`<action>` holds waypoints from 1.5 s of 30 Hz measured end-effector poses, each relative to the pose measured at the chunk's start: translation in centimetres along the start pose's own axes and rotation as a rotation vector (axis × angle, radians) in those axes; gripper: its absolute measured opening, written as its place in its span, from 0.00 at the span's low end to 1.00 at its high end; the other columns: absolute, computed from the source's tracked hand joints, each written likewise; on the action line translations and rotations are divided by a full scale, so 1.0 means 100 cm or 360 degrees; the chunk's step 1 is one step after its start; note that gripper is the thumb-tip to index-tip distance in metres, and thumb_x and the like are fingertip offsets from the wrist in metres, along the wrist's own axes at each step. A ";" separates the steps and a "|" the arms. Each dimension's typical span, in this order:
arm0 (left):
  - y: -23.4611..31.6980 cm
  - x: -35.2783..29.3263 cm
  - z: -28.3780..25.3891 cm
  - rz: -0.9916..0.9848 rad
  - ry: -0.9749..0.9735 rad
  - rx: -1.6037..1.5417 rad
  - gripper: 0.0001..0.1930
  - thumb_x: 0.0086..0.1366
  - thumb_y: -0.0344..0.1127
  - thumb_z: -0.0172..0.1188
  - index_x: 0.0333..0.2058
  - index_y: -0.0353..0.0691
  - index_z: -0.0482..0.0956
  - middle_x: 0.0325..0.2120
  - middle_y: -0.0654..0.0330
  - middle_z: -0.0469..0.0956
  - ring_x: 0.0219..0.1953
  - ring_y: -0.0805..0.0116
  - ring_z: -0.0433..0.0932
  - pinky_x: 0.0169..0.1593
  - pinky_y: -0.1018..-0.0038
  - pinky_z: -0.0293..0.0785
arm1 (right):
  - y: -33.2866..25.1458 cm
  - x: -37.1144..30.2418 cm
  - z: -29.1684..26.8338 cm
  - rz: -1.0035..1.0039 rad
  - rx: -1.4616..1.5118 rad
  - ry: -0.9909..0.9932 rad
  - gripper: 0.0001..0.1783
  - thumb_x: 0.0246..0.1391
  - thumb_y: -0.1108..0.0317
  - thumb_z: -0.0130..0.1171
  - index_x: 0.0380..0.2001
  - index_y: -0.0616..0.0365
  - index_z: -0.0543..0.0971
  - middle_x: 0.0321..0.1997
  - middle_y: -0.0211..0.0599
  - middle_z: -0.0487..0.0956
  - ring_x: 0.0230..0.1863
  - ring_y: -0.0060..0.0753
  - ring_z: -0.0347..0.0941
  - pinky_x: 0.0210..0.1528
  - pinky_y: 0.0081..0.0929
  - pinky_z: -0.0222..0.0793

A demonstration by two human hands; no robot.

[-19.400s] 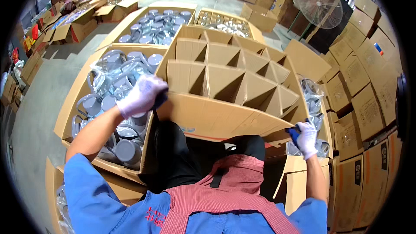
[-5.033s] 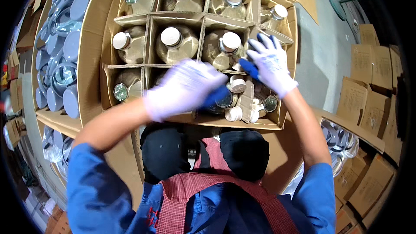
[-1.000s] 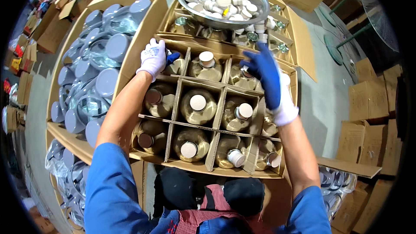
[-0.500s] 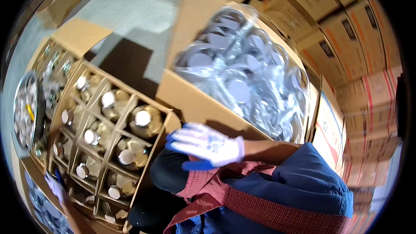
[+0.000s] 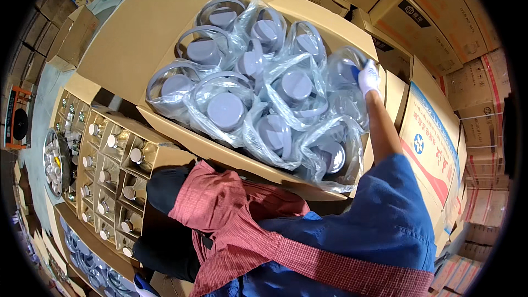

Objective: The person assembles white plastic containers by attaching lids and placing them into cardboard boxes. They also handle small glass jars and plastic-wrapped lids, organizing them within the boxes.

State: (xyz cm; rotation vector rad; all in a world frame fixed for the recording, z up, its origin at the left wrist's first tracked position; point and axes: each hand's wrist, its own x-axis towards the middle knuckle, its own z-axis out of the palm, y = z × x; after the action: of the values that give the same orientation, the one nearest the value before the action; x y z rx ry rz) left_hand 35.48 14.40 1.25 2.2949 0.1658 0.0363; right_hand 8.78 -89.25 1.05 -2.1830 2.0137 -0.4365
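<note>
A large open carton (image 5: 242, 160) in front of me holds many grey round lids with curved handles, wrapped in clear plastic bags. Toward its far right corner, my right hand (image 5: 368, 78), in a white and blue glove, has its fingers closed on one bagged grey lid (image 5: 345, 71). Part of that lid is hidden by the bag and the glove. My gloved left hand (image 5: 144, 287) shows only partly at the bottom edge, low by my leg. Its fingers are mostly cut off, so its grip is unclear. Nearest to it is the divided carton (image 5: 163, 160) of white-capped glass bottles (image 5: 137, 155).
A round metal basin (image 5: 50, 187) of white caps sits on the far left. Below it, another carton contains more grey lids (image 5: 88, 258). Stacked cartons (image 5: 440, 38) rise behind and to the right. A raised flap (image 5: 132, 33) stands beside the large carton.
My right hand has moved from beside my knee to the far right of the lid carton and closed on a bagged lid. My left hand has left the bottle carton. The view has turned right.
</note>
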 end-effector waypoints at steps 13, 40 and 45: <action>0.215 0.007 0.120 0.0786 -0.0286 0.0394 0.13 0.70 0.27 0.53 0.50 0.30 0.77 0.47 0.50 0.80 0.51 0.60 0.77 0.58 0.70 0.69 | -0.023 -0.177 -0.002 -0.1014 0.0213 0.0109 0.40 0.62 0.56 0.56 0.71 0.58 0.54 0.74 0.55 0.54 0.74 0.59 0.49 0.74 0.50 0.42; 0.226 0.009 0.076 0.0654 -0.0130 -0.0206 0.18 0.73 0.35 0.49 0.54 0.30 0.76 0.51 0.54 0.79 0.51 0.65 0.77 0.58 0.70 0.71 | -0.073 -0.113 -0.363 -0.1343 0.1398 -0.0179 0.16 0.59 0.63 0.59 0.44 0.65 0.82 0.40 0.34 0.84 0.43 0.23 0.77 0.50 0.21 0.68; 0.317 0.036 0.222 0.0867 -0.0966 -0.1364 0.25 0.77 0.45 0.40 0.64 0.36 0.67 0.61 0.58 0.71 0.61 0.64 0.70 0.62 0.72 0.65 | -0.118 -0.202 -0.411 -0.1820 0.1766 -0.0073 0.20 0.63 0.65 0.50 0.50 0.71 0.75 0.61 0.51 0.75 0.61 0.40 0.72 0.64 0.33 0.64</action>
State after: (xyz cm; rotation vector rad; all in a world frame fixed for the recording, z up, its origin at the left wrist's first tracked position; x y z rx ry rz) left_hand 44.21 -22.47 9.93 1.3517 -0.6667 -0.2588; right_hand 6.26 -64.28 41.15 -2.1208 0.0563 -1.1799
